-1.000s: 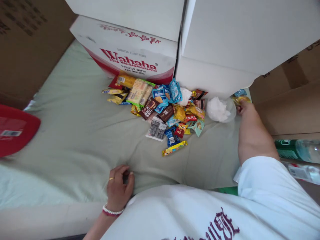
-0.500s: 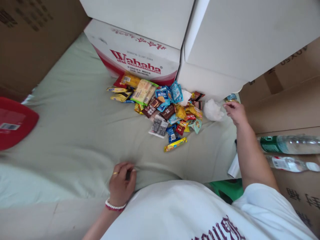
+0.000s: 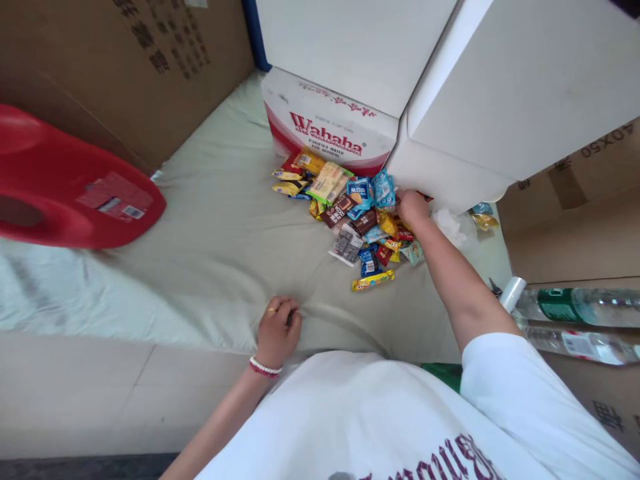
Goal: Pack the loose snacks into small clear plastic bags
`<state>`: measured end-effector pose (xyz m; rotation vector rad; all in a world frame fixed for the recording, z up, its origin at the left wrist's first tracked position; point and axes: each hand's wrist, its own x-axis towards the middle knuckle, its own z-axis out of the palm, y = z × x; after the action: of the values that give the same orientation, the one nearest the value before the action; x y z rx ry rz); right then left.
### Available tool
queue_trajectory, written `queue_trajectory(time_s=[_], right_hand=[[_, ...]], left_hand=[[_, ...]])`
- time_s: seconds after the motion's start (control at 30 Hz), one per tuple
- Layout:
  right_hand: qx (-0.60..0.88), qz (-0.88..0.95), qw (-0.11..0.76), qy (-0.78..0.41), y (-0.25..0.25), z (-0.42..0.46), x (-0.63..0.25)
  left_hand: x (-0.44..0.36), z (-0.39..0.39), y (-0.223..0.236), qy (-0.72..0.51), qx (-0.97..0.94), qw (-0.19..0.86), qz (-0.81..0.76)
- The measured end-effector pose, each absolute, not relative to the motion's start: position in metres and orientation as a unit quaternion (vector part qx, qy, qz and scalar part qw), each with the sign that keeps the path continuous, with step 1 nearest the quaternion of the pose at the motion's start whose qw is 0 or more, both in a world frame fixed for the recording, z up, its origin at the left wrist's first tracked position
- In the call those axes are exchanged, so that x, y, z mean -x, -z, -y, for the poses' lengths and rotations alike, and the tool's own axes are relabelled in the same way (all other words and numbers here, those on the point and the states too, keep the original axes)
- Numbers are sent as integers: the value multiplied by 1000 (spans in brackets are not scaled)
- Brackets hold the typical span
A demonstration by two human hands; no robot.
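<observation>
My right hand [image 3: 413, 208] reaches into the right side of a heap of small wrapped snacks, its fingers pinched together beside a light blue snack packet [image 3: 383, 189]. What sits between those fingertips is hidden. A crumpled white tissue [image 3: 449, 227] lies to the right of my forearm. Close by are a yellow packet [image 3: 387, 223] and a brown packet [image 3: 365, 221]. My left hand [image 3: 278, 328] rests on the pale green cloth [image 3: 225, 267] near my body, fingers loosely curled in, with nothing visible in them. A long yellow snack stick [image 3: 373, 280] marks the heap's near edge.
Behind the heap stand a Wahaha carton [image 3: 330, 127] and white boxes [image 3: 465, 157]. A red plastic object [image 3: 125, 193] is at left before a brown carton [image 3: 100, 73]. Plastic bottles [image 3: 595, 305] lie at right beside a white roll [image 3: 513, 293].
My right hand has moved left from the crumpled tissue into the snack heap. My left hand stays on the cloth. The view has shifted left, showing more of the red object.
</observation>
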<state>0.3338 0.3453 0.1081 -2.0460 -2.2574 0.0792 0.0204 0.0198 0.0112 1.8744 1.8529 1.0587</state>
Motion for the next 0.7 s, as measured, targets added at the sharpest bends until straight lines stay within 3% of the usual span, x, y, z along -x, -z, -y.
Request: queue_trajectory(time_s=[0.1, 0.2, 0.3, 0.37, 0.53, 0.7], right_hand=[[692, 716, 81, -44, -120, -344, -337], [708, 665, 227, -68, -150, -313, -355], [683, 585, 369, -234, -171, -254, -360], [664, 550, 366, -350, -166, -207, -344], [560, 389, 252, -687, -125, -109, -265], [517, 306, 221, -768, -112, -94, -247]], left_hand=[[-18, -17, -12, -391, -637, 170, -642], [-15, -15, -14, -441, -600, 198, -637], [-19, -17, -22, -478, -566, 249, -624], [-27, -23, -34, -482, -571, 302, -592], [-61, -47, -66, -513, -582, 429, -462], [-60, -61, -62, -530, -432, 542, -488]])
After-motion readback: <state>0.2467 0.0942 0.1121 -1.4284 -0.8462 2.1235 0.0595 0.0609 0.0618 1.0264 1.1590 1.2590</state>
